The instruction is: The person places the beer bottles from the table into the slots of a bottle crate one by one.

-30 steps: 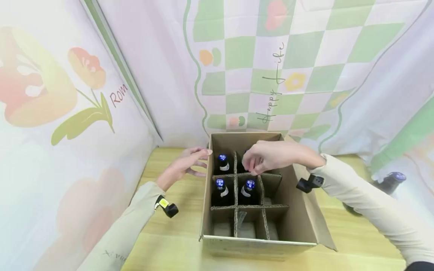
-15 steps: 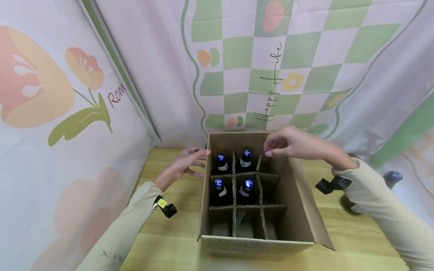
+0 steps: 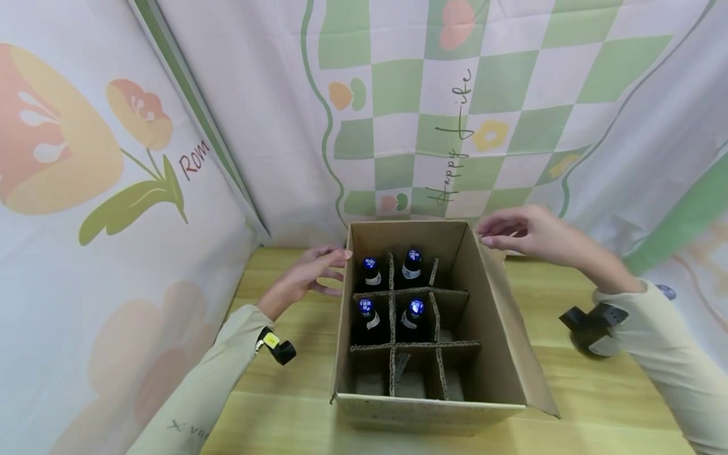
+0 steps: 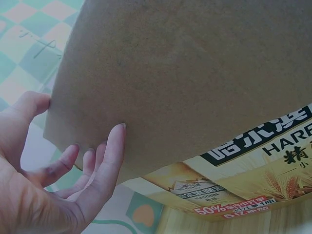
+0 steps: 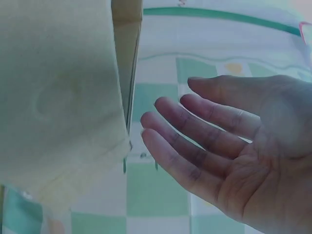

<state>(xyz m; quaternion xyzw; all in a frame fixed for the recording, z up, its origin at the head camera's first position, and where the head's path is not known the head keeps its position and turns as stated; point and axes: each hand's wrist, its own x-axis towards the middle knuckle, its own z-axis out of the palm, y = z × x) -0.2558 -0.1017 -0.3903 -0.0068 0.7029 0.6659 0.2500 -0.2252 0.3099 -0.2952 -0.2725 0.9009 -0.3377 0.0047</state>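
Observation:
A cardboard box (image 3: 432, 411) with corrugated dividers (image 3: 392, 316) stands in the middle of the table. Dark bottles with blue caps fill several of its left and middle compartments, among them a far bottle (image 3: 412, 265) and a nearer bottle (image 3: 366, 316). My left hand (image 3: 304, 275) is at the box's left side; in the left wrist view its relaxed fingers and thumb touch the brown flap (image 4: 170, 87). Beyond the far right corner, my right hand (image 3: 531, 234) holds nothing. In the right wrist view its fingers are loosely bent beside the box, apart from it.
Another dark bottle (image 3: 591, 344) stands on the wooden table (image 3: 296, 404) to the right, partly hidden behind my right wrist camera. The box's right flap (image 3: 534, 373) sticks outward. Printed curtains (image 3: 273, 126) enclose the back and left.
My right hand has moved from above the far middle bottle, rightward across the box to outside its far right corner. The left hand has stayed at the left flap.

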